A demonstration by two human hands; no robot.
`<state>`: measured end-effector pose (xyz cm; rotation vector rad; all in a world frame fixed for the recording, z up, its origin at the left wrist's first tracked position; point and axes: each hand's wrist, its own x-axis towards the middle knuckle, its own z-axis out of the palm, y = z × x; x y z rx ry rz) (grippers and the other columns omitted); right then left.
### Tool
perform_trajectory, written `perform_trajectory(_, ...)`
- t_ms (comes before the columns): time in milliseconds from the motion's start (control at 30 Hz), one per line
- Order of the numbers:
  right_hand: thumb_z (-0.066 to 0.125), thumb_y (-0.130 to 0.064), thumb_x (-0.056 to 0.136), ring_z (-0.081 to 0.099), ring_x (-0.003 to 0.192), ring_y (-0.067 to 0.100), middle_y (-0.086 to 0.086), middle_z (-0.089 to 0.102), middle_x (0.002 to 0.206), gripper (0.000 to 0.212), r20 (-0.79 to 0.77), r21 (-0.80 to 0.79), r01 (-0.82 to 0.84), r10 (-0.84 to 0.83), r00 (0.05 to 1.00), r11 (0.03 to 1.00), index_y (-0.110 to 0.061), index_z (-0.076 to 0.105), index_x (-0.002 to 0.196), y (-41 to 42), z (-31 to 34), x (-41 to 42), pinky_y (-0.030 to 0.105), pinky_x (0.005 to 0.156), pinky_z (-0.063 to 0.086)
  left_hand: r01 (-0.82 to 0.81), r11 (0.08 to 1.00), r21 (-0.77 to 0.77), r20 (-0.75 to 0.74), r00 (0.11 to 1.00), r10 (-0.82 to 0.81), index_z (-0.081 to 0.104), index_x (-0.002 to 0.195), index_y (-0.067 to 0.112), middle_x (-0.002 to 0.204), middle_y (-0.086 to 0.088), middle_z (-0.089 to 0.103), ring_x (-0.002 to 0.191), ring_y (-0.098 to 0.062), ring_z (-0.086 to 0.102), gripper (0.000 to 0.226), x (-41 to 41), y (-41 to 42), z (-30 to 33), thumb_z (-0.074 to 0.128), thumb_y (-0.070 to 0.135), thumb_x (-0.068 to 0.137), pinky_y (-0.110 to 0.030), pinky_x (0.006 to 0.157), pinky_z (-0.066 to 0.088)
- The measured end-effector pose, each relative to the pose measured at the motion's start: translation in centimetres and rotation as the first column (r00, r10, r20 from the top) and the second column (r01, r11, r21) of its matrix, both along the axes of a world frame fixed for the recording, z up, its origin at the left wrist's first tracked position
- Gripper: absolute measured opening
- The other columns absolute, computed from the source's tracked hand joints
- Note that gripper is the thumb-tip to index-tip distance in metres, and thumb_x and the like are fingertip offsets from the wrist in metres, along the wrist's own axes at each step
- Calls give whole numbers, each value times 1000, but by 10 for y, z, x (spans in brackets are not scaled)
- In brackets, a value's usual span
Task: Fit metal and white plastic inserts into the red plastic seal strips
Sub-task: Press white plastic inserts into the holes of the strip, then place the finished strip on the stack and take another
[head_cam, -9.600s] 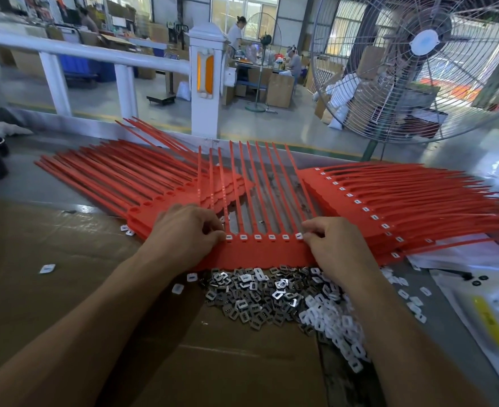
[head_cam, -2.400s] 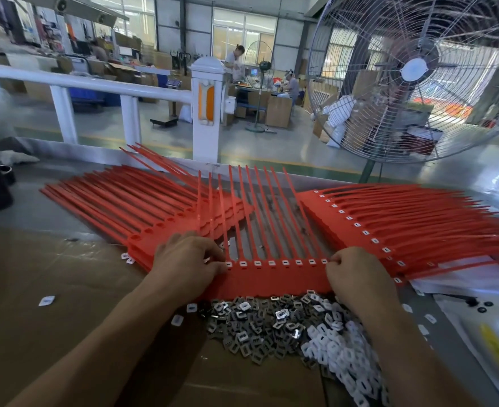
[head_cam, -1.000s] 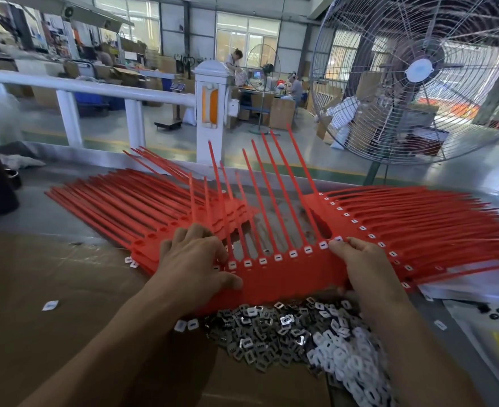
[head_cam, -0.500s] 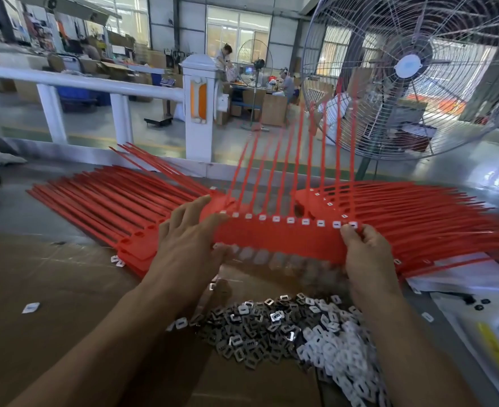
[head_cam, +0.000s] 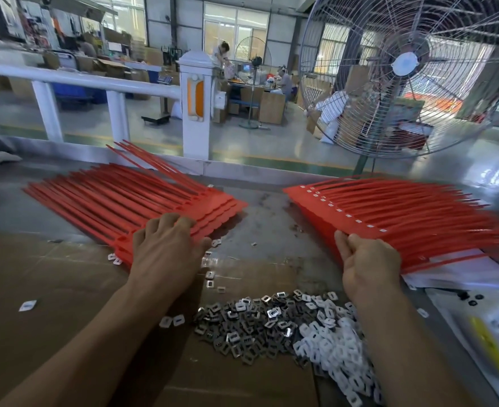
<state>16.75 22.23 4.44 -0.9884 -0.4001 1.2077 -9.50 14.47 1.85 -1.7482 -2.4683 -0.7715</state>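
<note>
Red strip stacks [head_cam: 130, 201] L+R on grey bench [head_cam: 265, 218], factory hall.

A large wire-caged pedestal fan [head_cam: 404, 69] stands beyond the surface's [head_cam: 271, 218] far edge, to the right. A white railing [head_cam: 95, 82] with an orange-striped post [head_cam: 196, 101] runs to the left. Brown cardboard [head_cam: 51, 289] covers the surface's near part. Workers [head_cam: 221, 54] sit among cardboard boxes [head_cam: 271, 108] far back.

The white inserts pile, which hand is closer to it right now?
Right. The right hand sits just beyond the white inserts, at the edge of the right strip stack. The left hand rests on the left strip stack, farther off.
</note>
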Motion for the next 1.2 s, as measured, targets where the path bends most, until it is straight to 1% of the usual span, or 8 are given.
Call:
perform_trajectory(200, 35, -34, 113, 74, 55, 20, 13, 76, 70, 46, 116, -145, -312, 329, 937, 939, -2, 61, 96, -8, -4, 2, 25, 43, 57, -112, 994, -5, -13, 994, 112, 54, 140, 26, 146, -7, 50, 135, -32, 40, 43, -14, 2, 5, 45, 44, 103, -49, 111, 27)
perform_trajectory(433, 52, -24, 106, 70, 51, 13, 7, 77, 73, 25, 317, -82, -459, 460, 829, 885, -8, 68, 96, -12, -9, -14, 21, 41, 51, -179, 964, -197, 25, 982, 188, 40, 150, 31, 158, -5, 38, 149, -32, 25, 59, -33, 10, 0, 46, 59, 98, -54, 119, 16)
perform_trajectory(533, 54, -21, 105, 70, 52, 14, 9, 77, 75, 23, 362, -65, -477, 466, 807, 876, -7, 69, 96, -13, -11, -18, 22, 40, 51, -184, 960, -213, 26, 981, 194, 50, 141, 32, 144, -5, 54, 136, -32, 44, 56, -41, 13, 2, 51, 63, 95, -53, 112, 27)
perform_trajectory(700, 54, -20, 105, 69, 52, 14, 10, 77, 76, 22, 413, -57, -501, 478, 776, 863, -6, 69, 98, -14, -15, -22, 22, 42, 51, -146, 989, -25, -83, 986, 144, 65, 87, 19, 79, -1, 66, 79, -26, 63, 36, -41, 8, 0, 50, 49, 100, -40, 80, 51)
perform_trajectory(933, 58, -20, 104, 70, 55, 16, 12, 78, 81, 21, 422, -52, -516, 487, 764, 855, -4, 70, 103, -15, -16, -20, 23, 43, 51, -143, 899, 415, -42, 984, 176, 63, 96, 10, 71, -14, 63, 65, -39, 61, 39, -30, -1, 18, 36, 34, 109, -36, 58, 34)
perform_trajectory(1033, 59, -20, 103, 70, 57, 17, 13, 78, 82, 21, 421, -34, -532, 495, 760, 846, -2, 71, 105, -16, -16, -21, 23, 46, 52, -32, 813, 581, -55, 995, 79, 67, 119, 11, 100, -16, 74, 78, -34, 70, 38, -22, -9, 26, 37, 34, 110, -37, 62, 46)
perform_trajectory(1100, 60, -21, 102, 70, 59, 18, 13, 78, 84, 21, 420, -15, -552, 506, 753, 834, -2, 71, 105, -17, -15, -22, 24, 48, 53, 110, 773, 625, -112, 992, -51, 65, 132, 8, 127, -16, 69, 107, -27, 71, 38, -14, -11, 28, 45, 30, 109, -39, 88, 56)
perform_trajectory(1200, 67, -29, 99, 72, 69, 20, 15, 78, 93, 26, 422, 31, -612, 545, 725, 790, -4, 72, 106, -19, -13, -22, 26, 52, 56, 322, 697, 641, -293, 942, -165, 67, 129, 2, 134, -13, 64, 115, -26, 68, 33, 1, -11, 28, 55, 21, 105, -42, 97, 56)
